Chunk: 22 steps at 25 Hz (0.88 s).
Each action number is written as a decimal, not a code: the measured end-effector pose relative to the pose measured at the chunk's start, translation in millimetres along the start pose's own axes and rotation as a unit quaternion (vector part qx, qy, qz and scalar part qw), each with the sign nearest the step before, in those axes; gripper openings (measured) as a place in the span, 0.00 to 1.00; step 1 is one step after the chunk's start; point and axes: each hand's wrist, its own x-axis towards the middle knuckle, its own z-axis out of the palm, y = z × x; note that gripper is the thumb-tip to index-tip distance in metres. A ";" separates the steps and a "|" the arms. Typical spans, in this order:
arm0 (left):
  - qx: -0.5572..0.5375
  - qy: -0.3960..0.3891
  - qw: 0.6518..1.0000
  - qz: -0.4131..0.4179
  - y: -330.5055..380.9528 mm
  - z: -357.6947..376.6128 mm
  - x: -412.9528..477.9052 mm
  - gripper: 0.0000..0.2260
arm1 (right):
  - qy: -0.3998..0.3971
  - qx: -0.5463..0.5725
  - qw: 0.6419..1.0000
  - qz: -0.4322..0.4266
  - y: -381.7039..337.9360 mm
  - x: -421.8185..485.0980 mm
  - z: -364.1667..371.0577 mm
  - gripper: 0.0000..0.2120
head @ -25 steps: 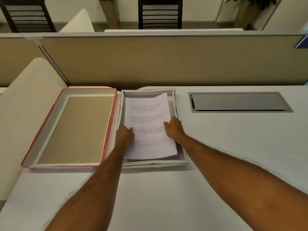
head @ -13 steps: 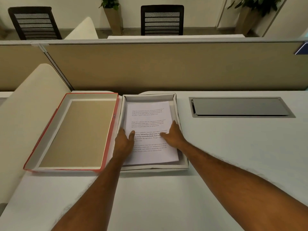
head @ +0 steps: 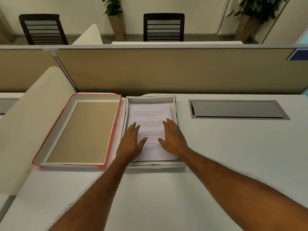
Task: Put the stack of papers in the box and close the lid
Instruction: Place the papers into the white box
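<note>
Right, both hands are flat on the stack of papers [head: 149,130], which lies inside the white box [head: 173,100] on the counter [head: 225,147]. The left hand [head: 131,140] covers the stack's near-left part, and the right hand [head: 173,139] sits on the near-right part. On both, the fingers [head: 135,126] are spread and extended, palms down, gripping nothing, just resting on the top sheet.

So the papers look to be in, and the lid is not yet on. The red-edged lid [head: 115,130] lies upturned just beside the box on its left, its brown inner face showing.

Now, what could go wrong? The top sheet is loose under those palms. If the hands drag sideways as they lift, it could slide and ride up the box wall, and a lid pressed down on that would crease it or fail to seat.

The lid itself has to be flipped over and carried across. It is wide and shallow, so a one-handed grab at the edge could let it sag or swing, and it could clip the box's left wall and shove the box along the smooth counter. The box's far-right corner looks a little splayed, so the lid may catch there if lowered at a tilt.

The cream divider [head: 33,105] stands close on the left, leaving little room to turn the lid on that side.
</note>
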 end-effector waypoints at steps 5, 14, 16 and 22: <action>0.075 0.010 0.997 0.016 -14.9 -24.8 -23.7 0.35 | -0.017 -0.022 0.999 -0.033 -30.0 -12.8 5.2 0.37; 0.148 0.028 0.985 -0.085 -87.1 -81.9 -73.8 0.40 | -0.064 0.041 0.993 -0.088 -124.6 -41.7 52.0 0.37; 0.150 0.028 0.982 -0.110 -105.9 -92.9 -82.7 0.40 | -0.069 0.051 0.992 -0.097 -143.8 -43.0 60.3 0.38; 0.075 0.020 0.969 -0.235 -162.1 -102.2 -101.9 0.46 | -0.126 0.048 0.985 -0.104 -184.7 -35.9 85.6 0.40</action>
